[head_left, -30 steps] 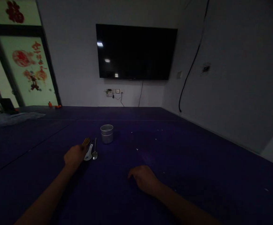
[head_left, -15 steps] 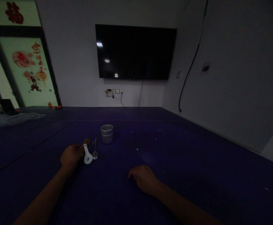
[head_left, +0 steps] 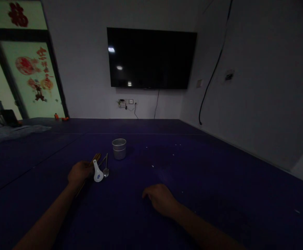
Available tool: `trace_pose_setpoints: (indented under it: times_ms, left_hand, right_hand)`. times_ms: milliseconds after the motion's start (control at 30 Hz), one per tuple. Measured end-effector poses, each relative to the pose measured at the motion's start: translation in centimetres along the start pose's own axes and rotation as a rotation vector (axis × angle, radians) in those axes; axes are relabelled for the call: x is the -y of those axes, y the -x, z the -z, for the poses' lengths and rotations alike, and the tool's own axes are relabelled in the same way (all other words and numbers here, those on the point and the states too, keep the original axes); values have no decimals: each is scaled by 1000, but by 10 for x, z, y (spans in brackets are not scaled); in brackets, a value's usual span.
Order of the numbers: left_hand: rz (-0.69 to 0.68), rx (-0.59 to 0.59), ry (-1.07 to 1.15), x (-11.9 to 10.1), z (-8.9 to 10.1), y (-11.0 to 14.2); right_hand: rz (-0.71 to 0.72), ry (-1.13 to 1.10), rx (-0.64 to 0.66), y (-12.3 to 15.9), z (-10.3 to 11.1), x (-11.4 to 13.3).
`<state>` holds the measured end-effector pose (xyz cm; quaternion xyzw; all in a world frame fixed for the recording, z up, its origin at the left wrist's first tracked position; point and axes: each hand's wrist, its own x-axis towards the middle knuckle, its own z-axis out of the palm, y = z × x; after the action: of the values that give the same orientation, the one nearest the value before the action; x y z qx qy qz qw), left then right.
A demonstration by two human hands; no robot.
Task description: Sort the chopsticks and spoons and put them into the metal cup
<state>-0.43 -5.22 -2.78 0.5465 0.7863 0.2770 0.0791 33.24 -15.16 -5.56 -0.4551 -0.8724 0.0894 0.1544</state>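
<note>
My left hand [head_left: 80,171] is closed around a bundle of wooden chopsticks [head_left: 96,158]; their far ends stick out past the fingers and a thin end shows beside the wrist. Touching or very near the fingertips is a white porcelain soup spoon [head_left: 98,175] with a blue mark in its bowl. Right of it lies a metal spoon [head_left: 106,171], with another thin dark handle crossing close by. Behind them an upright metal cup [head_left: 119,150] stands apart from the hand. My right hand [head_left: 159,198] rests on the table with curled fingers, holding nothing visible.
The dark blue tabletop [head_left: 146,225] has small white scraps on it. Plastic sheeting [head_left: 18,132] and a dark rack [head_left: 3,117] are at the far left, with small orange items [head_left: 64,119] near the door. A television [head_left: 151,59] hangs on the wall.
My left hand has shifted slightly left and back with the chopsticks. The porcelain spoon has swung so its handle leans left. My right hand, the metal spoon and the cup stay put.
</note>
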Motion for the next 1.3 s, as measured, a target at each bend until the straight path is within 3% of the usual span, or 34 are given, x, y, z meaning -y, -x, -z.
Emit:
trace_pose_setpoints:
  times_ms: [333,733,1300]
  left_hand:
    - [-12,52,-118,-4,4,1]
    - [14,46,-12,1,-5,-12]
    - [-167,19,-208,-1,-4,-6]
  right_hand:
    - [11,-21,-1,0,-1,-1]
    - [-6,6,6,1,1,2]
    - [21,-13,-7,0,0,2]
